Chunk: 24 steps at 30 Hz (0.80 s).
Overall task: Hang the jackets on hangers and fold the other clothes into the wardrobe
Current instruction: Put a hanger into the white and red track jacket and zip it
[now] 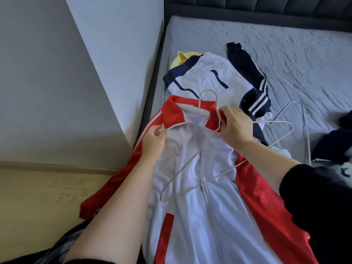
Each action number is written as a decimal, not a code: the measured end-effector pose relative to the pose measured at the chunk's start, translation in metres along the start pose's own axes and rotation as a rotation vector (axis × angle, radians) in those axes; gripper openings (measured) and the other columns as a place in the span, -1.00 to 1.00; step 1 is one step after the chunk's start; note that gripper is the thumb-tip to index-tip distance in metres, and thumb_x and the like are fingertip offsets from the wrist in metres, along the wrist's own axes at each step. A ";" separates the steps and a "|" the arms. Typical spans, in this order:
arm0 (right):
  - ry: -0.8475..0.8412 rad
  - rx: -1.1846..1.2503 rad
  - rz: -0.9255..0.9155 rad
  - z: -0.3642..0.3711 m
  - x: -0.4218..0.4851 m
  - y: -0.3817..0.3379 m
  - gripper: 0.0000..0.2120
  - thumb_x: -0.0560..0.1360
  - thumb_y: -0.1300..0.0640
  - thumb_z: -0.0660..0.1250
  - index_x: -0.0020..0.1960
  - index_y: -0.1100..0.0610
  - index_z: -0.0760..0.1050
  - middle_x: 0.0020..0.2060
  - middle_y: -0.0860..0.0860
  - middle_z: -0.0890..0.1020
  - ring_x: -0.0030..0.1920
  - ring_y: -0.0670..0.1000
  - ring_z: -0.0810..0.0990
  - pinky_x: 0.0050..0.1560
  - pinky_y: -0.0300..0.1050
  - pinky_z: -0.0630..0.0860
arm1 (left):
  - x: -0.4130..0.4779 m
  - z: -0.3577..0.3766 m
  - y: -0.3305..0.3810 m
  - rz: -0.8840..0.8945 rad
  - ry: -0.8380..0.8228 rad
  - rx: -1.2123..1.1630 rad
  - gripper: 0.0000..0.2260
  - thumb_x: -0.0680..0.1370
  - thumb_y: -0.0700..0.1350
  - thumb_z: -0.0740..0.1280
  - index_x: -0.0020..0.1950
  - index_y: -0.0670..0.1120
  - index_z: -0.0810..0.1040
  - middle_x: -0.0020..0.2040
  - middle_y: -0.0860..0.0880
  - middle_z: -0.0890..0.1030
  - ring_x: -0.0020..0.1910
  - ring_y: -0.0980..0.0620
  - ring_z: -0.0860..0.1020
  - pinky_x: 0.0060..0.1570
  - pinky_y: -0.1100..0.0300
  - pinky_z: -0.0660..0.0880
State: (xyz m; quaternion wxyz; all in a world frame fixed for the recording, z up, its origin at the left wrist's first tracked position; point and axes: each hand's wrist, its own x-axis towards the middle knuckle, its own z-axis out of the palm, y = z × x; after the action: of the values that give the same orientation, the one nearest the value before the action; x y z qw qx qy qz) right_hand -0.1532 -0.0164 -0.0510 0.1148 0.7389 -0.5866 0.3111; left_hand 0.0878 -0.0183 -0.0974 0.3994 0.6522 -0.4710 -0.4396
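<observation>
Red-and-white zip track jacket lies centre frame, draped over the grey quilted mattress edge. Left hand: fingers pinch the opened collar. Right hand: fingers grip the thin white wire hanger at its neck. Hanger lies on top, not yet inside. Risk: slick fabric slides off one arm, or the part-closed zip blocks entry.

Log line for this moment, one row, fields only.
step: hanging red-white jacket | left hand: pinches collar edge | right hand: holds hanger neck | hanger: not yet inside shoulders | navy-white jacket: on bed
</observation>
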 end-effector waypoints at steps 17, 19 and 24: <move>-0.101 0.048 -0.308 -0.038 -0.020 -0.032 -0.70 0.57 0.09 0.12 -0.19 0.24 0.49 -0.32 0.12 0.50 -0.38 0.16 0.47 -0.54 -0.08 0.36 | 0.016 -0.017 -0.007 -0.022 0.202 0.030 -0.89 0.44 -0.24 0.32 -0.10 -0.12 0.62 -0.08 -0.22 0.66 -0.06 -0.17 0.62 -0.10 0.14 0.49; -0.087 -0.022 -0.123 -0.041 -0.008 -0.029 -0.80 0.48 0.17 0.10 -0.18 0.24 0.44 -0.29 0.14 0.48 -0.44 0.18 0.45 -0.57 -0.07 0.33 | 0.008 -0.020 -0.012 -0.045 0.236 0.036 -0.80 0.44 -0.34 0.27 -0.04 -0.19 0.64 -0.11 -0.20 0.65 -0.07 -0.17 0.61 -0.13 0.19 0.43; -0.243 -0.181 0.395 -0.042 0.011 -0.010 -0.89 0.50 0.24 0.25 0.02 0.22 0.42 0.03 0.16 0.40 -0.38 0.16 0.39 -0.38 -0.04 0.31 | 0.002 -0.022 -0.008 -0.062 0.132 0.011 -0.85 0.47 -0.26 0.31 -0.24 -0.09 0.61 -0.37 -0.08 0.54 -0.29 -0.05 0.49 -0.21 0.12 0.43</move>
State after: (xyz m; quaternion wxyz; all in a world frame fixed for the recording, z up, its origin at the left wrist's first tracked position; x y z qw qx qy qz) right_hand -0.1560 0.0002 -0.0094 0.0462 0.6284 -0.7547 0.1825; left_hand 0.1114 -0.0165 -0.0983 0.4123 0.6960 -0.4257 -0.4054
